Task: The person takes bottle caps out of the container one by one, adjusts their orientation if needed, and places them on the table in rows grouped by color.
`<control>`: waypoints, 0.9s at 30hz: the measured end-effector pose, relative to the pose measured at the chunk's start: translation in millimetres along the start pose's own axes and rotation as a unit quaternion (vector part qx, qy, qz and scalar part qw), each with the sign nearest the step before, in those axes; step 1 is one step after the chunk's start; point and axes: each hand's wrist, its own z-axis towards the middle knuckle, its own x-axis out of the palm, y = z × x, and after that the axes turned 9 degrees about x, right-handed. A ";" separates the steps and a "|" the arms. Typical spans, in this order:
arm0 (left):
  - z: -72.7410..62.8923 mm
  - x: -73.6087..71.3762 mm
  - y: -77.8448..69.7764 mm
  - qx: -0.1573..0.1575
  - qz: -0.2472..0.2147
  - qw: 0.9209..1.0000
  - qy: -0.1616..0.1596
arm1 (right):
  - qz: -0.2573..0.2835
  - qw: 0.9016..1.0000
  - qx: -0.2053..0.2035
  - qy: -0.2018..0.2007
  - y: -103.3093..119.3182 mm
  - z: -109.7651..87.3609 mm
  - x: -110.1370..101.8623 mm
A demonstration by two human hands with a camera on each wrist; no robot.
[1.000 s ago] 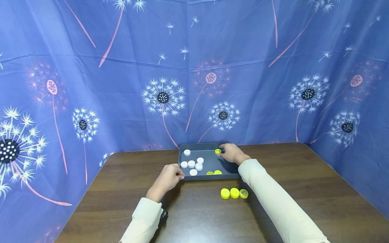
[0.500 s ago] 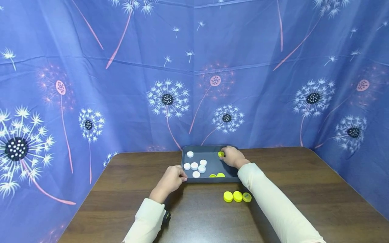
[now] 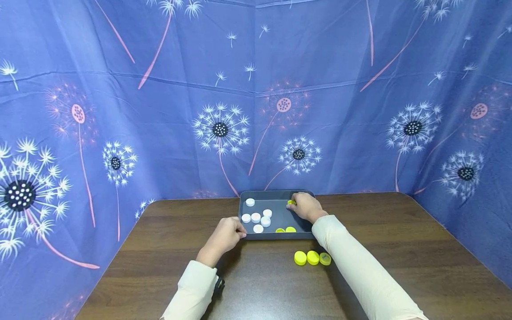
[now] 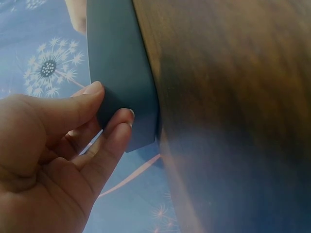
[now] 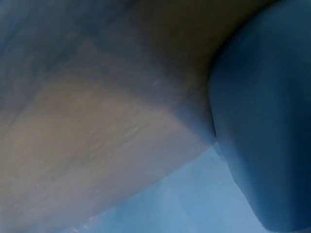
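Note:
A shallow dark grey tray stands near the table's back edge. My left hand holds its front left corner; in the left wrist view, thumb and fingers are curled round the tray's wall. Inside the tray's right part, my right hand pinches a yellow bottle cap, mostly covered by the fingers. Several white bottle caps lie in the tray's left part. Two more yellow caps lie at its front wall. The right wrist view shows the tray's outside but not the hand.
Three yellow caps lie in a row on the brown wooden table, in front of the tray and left of my right forearm. A blue dandelion-print cloth hangs right behind the table.
The right fingers have closed further over the yellow cap, so less of it shows. The head view has shifted slightly. My left hand stays at the tray's corner.

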 end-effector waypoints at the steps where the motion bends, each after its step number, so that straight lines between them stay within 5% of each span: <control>1: -0.1 0.0 -0.3 0.003 -0.001 1.000 0.001 | 0.002 1.000 0.001 -0.003 -0.3 0.1 0.4; 27: 2.1 -1.2 -1.1 -0.001 0.001 1.000 -0.007 | -0.002 0.999 -0.029 0.043 1.4 -7.6 -5.5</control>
